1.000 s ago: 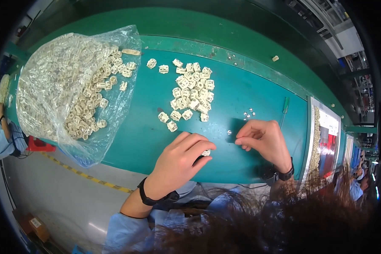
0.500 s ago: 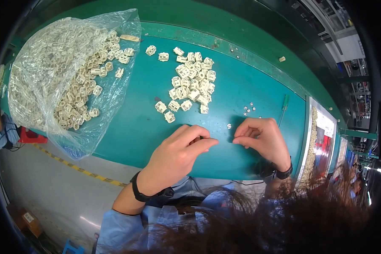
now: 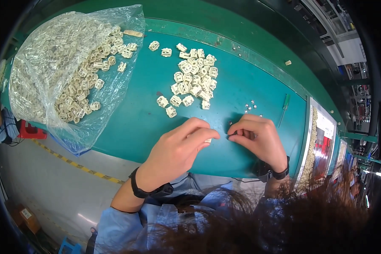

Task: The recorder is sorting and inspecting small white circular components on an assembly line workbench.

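Drawn closer to the left hand [image 3: 178, 146] than half a second ago, the right hand [image 3: 258, 137] works on the near side of a pile of cream plastic parts [image 3: 194, 78], off toward the pile's right. The left hand, also on the pile's near side, pinches a cream part [image 3: 208, 141] between thumb and fingers, mostly hidden by them. The right thumb and forefinger are bent close together at the tips; whether they grip anything cannot be told. A single small metal piece [image 3: 230, 122] lies just beside the right fingertips, nearer the worker than the pile, and more metal pieces [image 3: 249, 108] are scattered to the pile's right. Farther right of the pile rests a screwdriver [image 3: 287, 101] with a green handle. Left of the pile, a clear plastic bag [image 3: 114, 103] filled with similar parts lies open toward it on the green tabletop [image 3: 133, 137].
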The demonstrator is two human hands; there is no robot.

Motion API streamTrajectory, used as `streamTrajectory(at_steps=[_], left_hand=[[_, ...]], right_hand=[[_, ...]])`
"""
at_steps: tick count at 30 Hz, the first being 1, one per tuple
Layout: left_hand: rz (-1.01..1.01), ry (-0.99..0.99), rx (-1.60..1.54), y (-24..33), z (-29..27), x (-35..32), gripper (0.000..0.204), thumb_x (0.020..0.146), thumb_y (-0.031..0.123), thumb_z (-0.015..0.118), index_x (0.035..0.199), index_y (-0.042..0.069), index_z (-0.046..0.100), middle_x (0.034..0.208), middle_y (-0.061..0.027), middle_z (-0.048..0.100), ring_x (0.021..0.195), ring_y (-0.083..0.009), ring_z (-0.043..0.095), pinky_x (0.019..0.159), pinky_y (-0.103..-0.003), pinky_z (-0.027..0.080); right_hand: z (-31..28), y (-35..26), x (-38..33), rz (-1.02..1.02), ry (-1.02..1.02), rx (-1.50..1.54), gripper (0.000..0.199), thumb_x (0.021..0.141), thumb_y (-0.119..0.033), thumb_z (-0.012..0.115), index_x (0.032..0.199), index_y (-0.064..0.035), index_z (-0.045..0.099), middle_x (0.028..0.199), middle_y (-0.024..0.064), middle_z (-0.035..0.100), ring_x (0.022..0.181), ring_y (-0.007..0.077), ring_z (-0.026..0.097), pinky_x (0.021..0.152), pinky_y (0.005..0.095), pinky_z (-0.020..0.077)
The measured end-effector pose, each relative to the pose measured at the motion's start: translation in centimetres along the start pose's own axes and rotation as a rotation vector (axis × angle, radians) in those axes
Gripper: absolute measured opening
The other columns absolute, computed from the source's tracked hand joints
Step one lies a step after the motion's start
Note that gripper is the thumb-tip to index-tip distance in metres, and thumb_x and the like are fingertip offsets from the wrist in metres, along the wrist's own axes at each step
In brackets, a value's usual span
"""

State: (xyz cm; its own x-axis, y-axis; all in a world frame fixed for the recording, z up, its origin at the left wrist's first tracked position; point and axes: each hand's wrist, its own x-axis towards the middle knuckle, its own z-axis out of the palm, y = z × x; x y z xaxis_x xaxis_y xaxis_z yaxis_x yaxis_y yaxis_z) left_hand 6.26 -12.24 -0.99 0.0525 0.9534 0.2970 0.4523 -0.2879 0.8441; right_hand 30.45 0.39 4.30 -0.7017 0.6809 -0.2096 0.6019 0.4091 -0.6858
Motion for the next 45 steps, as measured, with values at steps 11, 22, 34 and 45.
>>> streamTrajectory(at_steps=[11, 22, 34, 45], left_hand=[[0.044, 0.026, -0.032, -0.8, 0.3, -0.4, 0.019, 0.091, -0.001, 0.089, 0.108, 0.007, 0.084, 0.11, -0.0041, 0.078, 0.089, -0.0204, 0.076, 0.07, -0.033, 0.062], [0.109, -0.003, 0.022, -1.0, 0.3, -0.4, 0.024, 0.089, 0.003, 0.091, 0.112, 0.009, 0.086, 0.112, -0.0016, 0.079, 0.095, -0.0218, 0.074, 0.079, -0.035, 0.063], [0.229, 0.003, 0.16, -0.7, 0.4, 0.0, 0.032, 0.087, 0.009, 0.092, 0.118, 0.012, 0.086, 0.11, 0.0027, 0.077, 0.096, -0.0216, 0.065, 0.081, -0.035, 0.061], [0.154, -0.039, 0.152, -0.7, 0.4, -0.2, 0.031, 0.079, 0.013, 0.096, 0.106, 0.013, 0.081, 0.105, 0.0012, 0.075, 0.094, -0.0249, 0.064, 0.081, -0.037, 0.06]], right_hand=[[0.4, 0.3, -0.4, -0.047, 0.021, 0.199, 0.013, 0.094, 0.003, 0.085, 0.106, -0.0006, 0.085, 0.096, 0.006, 0.08, 0.082, 0.0124, 0.074, 0.07, 0.0278, 0.0576], [2.2, -0.4, -0.2, 0.002, 0.011, 0.272, 0.032, 0.094, 0.008, 0.082, 0.124, -0.0023, 0.085, 0.101, 0.0074, 0.082, 0.087, 0.0137, 0.076, 0.075, 0.0279, 0.0596], [2.1, 0.5, 0.1, -0.317, 0.037, 0.001, 0.025, 0.084, 0.001, 0.091, 0.108, -0.0037, 0.087, 0.099, 0.0071, 0.075, 0.085, 0.0212, 0.072, 0.076, 0.0352, 0.0589], [2.6, 0.8, 0.5, -0.424, 0.062, -0.186, 0.017, 0.083, -0.009, 0.093, 0.096, -0.0072, 0.082, 0.094, 0.005, 0.075, 0.085, 0.0272, 0.072, 0.073, 0.0394, 0.0575]])
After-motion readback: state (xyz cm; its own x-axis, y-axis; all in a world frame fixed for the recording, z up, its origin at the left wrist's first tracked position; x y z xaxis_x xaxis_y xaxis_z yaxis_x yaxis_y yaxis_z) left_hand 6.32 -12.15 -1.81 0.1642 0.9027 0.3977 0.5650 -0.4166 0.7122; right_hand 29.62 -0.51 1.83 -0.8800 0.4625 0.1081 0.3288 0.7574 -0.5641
